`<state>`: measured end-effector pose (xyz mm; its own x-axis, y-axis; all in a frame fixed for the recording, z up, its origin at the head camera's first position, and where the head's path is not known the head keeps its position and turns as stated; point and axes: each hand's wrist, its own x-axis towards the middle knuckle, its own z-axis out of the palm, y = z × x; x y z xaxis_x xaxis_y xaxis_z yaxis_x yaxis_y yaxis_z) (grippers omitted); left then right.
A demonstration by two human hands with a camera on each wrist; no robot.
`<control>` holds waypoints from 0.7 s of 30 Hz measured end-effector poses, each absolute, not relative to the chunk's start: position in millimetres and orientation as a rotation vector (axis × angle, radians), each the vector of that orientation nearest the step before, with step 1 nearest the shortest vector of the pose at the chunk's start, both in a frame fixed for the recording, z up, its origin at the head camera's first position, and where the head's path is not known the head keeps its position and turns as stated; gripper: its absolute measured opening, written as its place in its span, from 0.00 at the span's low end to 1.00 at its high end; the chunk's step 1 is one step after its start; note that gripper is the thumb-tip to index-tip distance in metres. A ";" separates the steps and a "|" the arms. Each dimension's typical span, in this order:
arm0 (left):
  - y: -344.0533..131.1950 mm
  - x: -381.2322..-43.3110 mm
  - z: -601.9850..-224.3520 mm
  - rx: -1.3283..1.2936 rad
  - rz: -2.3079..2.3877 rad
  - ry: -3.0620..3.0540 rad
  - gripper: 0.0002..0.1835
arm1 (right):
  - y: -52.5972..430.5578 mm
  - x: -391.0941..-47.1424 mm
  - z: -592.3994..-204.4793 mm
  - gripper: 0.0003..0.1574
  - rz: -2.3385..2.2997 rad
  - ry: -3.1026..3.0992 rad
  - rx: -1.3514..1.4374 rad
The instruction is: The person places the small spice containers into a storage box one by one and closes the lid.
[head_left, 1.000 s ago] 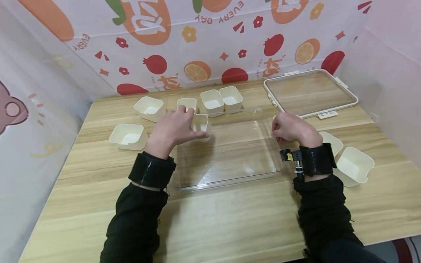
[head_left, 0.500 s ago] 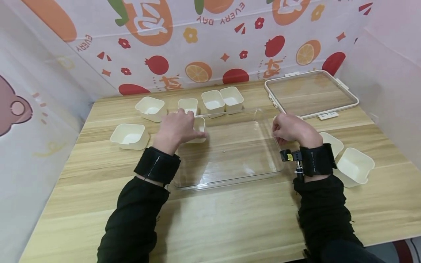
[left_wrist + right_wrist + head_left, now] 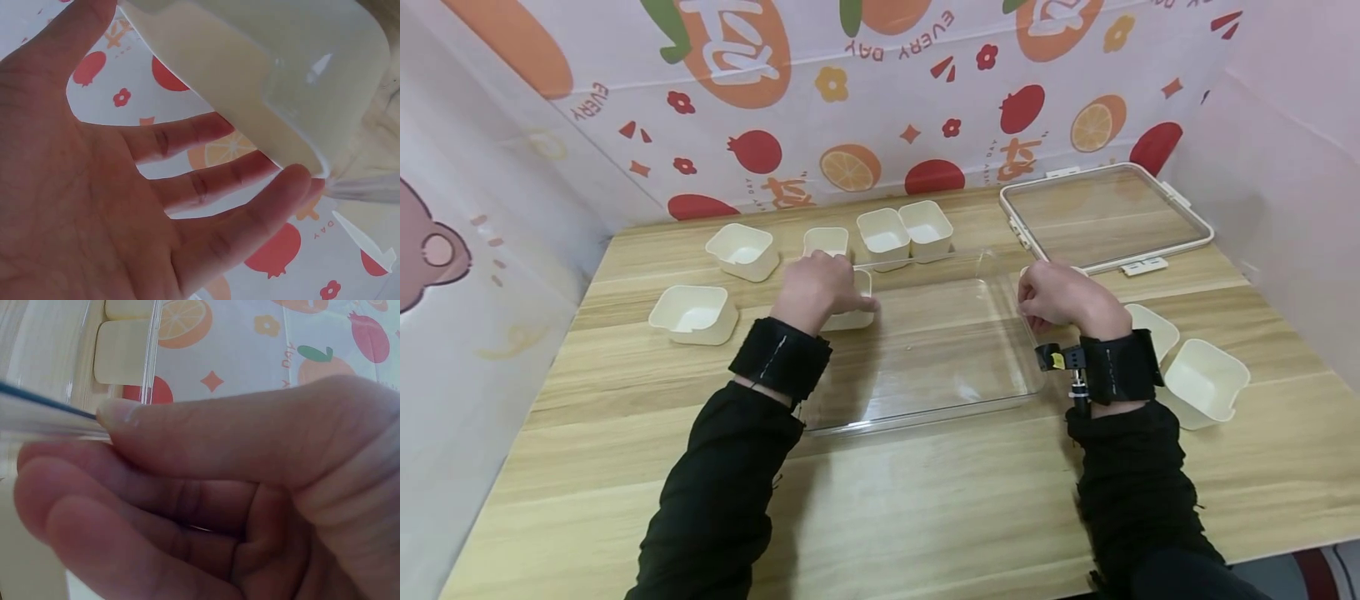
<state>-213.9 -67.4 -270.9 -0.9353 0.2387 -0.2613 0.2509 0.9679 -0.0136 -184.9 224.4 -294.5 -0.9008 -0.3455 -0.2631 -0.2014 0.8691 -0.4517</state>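
Left hand [image 3: 817, 287]: partly spread, with the thumb and fingers on opposite sides of a cream cup [image 3: 859, 317], gripping it near its rim. The held cup is at the far left corner of a clear box [image 3: 947, 350]; because the hand covers part of it, whether it touches the floor of the box cannot be told.

Right hand [image 3: 1063, 296]: fingers curled, with the thumb and index finger pinching the box's right edge.

Beyond the box's far side, three cups [image 3: 883, 237] stand in a row, the right two side by side. Two more cups [image 3: 694, 315] stand to the left, apart from each other, and a pair [image 3: 1206, 383] stands beside the right wrist. A clear, white-framed lid [image 3: 1101, 212] lies at the far right of the wooden tabletop [image 3: 925, 500], before a fruit-printed cloth [image 3: 880, 100].
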 end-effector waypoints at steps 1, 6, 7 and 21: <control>-67.2 -214.0 -271.6 0.353 -0.077 2.848 0.33 | 224.4 -185.0 -294.8 0.06 -0.599 2.705 -0.410; -65.0 -213.7 -276.2 0.319 -0.166 2.848 0.39 | 224.5 -185.3 -294.8 0.06 -0.603 2.693 -0.390; -64.6 -213.5 -276.9 0.319 -0.197 2.848 0.39 | 224.2 -185.4 -294.4 0.06 -0.603 2.690 -0.389; -63.6 -213.4 -280.6 0.238 -0.401 2.843 0.45 | 223.6 -184.9 -292.7 0.07 -0.608 2.691 -0.380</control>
